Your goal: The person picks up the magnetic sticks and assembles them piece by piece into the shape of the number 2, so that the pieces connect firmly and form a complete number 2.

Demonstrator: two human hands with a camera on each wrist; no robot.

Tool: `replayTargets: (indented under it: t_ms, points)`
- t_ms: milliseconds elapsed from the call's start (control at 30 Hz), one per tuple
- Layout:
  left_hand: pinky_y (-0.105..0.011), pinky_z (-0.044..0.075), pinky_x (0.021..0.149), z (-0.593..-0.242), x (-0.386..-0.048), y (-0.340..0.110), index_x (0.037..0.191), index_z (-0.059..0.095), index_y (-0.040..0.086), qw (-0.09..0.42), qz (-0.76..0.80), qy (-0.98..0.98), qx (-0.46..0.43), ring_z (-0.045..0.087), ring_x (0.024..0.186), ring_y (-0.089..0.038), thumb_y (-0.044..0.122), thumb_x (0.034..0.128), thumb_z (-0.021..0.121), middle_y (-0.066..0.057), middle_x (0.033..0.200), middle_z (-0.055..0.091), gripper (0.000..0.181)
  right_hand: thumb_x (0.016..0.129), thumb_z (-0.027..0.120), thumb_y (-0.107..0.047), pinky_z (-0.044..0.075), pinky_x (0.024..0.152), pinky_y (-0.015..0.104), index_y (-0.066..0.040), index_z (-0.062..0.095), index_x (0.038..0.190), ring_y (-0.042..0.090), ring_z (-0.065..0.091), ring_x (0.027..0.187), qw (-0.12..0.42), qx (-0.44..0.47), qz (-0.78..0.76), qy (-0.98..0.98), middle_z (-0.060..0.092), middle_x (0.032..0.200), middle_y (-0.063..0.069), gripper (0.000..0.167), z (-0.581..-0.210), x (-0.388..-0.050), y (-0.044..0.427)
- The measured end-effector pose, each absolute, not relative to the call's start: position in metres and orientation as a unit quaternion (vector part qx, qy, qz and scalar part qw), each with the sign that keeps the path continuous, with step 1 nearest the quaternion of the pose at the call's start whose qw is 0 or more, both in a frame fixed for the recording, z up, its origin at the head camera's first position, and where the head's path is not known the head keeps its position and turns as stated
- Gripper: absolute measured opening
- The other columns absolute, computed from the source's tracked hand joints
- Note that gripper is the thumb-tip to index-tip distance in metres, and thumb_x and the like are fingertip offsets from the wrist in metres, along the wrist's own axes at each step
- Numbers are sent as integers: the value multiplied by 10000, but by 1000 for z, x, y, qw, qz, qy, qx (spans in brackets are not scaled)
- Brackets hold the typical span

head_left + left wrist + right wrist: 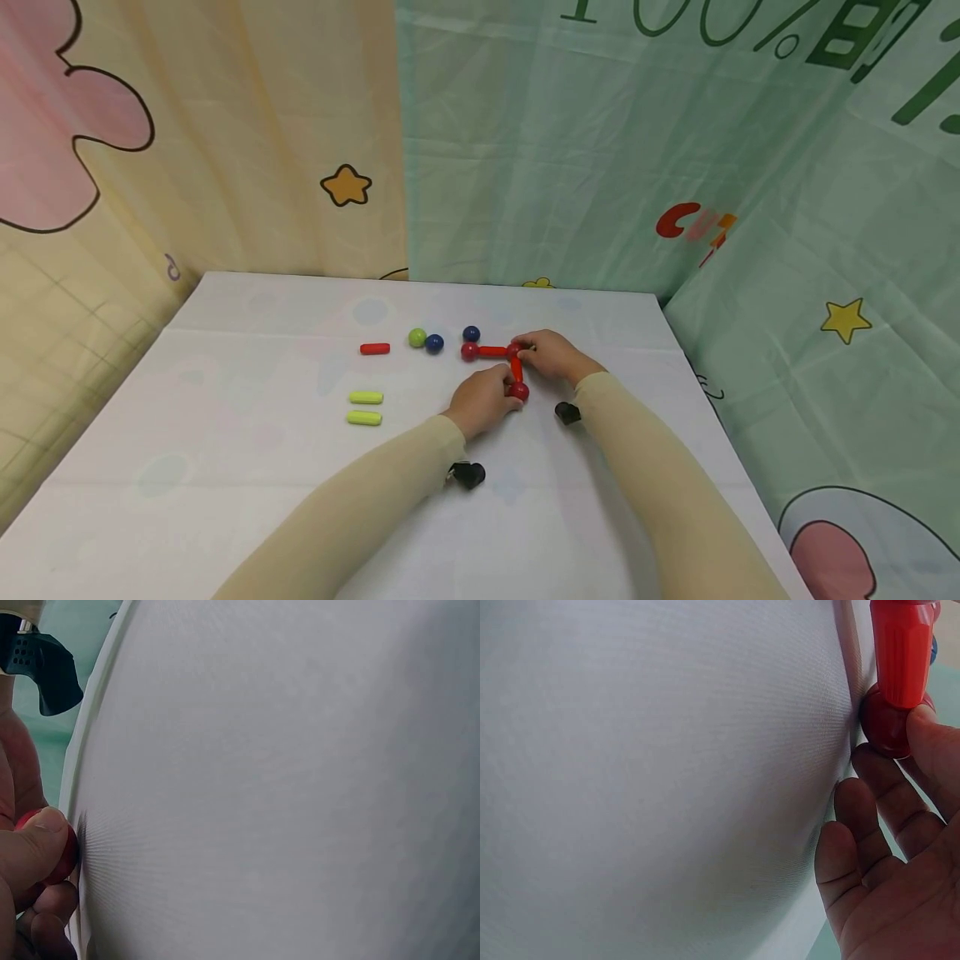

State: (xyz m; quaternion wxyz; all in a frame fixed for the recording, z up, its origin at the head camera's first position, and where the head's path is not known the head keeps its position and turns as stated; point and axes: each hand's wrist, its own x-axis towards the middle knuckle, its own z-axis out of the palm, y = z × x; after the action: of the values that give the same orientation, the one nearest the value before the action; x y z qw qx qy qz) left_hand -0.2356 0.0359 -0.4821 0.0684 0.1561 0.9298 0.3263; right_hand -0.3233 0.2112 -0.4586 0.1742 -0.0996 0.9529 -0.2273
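In the head view, the left hand (483,402) grips the near red ball (518,392), while the right hand (553,354) pinches the corner red ball (514,352), both over the right half of the white table (247,500). The lengthwise red rod (517,369) runs between those two balls, and the crosswise red rod (492,352) links the corner one to the end red ball (469,352), forming an angled piece. One blue ball (471,333) sits just behind that end ball; left of it are a second blue ball (434,343) and, just beside it, a green ball (417,337). Farther left lie a loose red rod (375,349) and, nearer the person, two yellow-green rods (367,397), roughly parallel and apart. In the left wrist view, at the left edge, a thumb presses on a red ball, with fingers beneath, close to the tabletop. In the right wrist view, the thumb rests against a red ball joined to a red rod; three other fingers are loosely bent.
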Motion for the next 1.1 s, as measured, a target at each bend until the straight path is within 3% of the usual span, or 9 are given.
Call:
replayTargets:
  t_ms: [1100]
  points:
    - [-292,467,722,-479,-236,33,1072,659,156,85,326,930,147,588,783,-151,315,903,849,34,853,636,301,1085,582,-208,404,1215,503,-131,655,1429,305,569,1361,163,-122,-217,955,671,1406,101,360,-457,-323,212]
